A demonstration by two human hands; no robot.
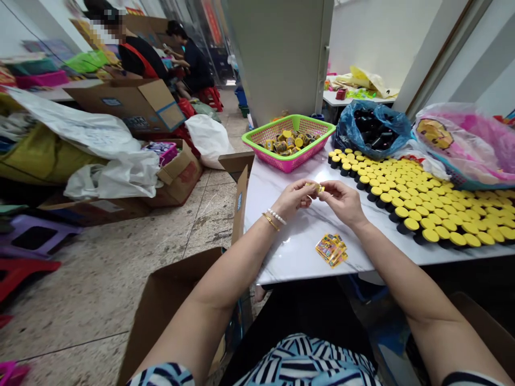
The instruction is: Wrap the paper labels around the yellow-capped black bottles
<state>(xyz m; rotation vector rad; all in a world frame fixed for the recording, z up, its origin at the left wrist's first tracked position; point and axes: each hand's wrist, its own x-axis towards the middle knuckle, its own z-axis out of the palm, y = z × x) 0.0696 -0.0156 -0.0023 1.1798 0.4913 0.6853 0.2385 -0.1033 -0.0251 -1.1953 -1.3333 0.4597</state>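
Above the white marble-patterned table (289, 257), my left hand (295, 197) and my right hand (343, 202) meet with fingers pinched. Between their fingertips is a small yellow piece (321, 188); the fingers cover most of it, and I cannot make out its kind. Nearer the table's front edge lies a loose pile of yellow printed labels (332, 250), below my hands. Right of my right hand stand many small black containers with yellow lids (414, 203), packed in rows. A green-rimmed pink basket (289, 164) beyond my hands holds yellow-lidded containers with printed wraps.
Behind the rows sit a blue plastic bag (350, 126) of black containers and a clear-and-pink bag (470, 139). An open carton (169, 300) stands by my left arm. Boxes, sacks and stools cover the floor at left, where two people (140, 56) sit working.
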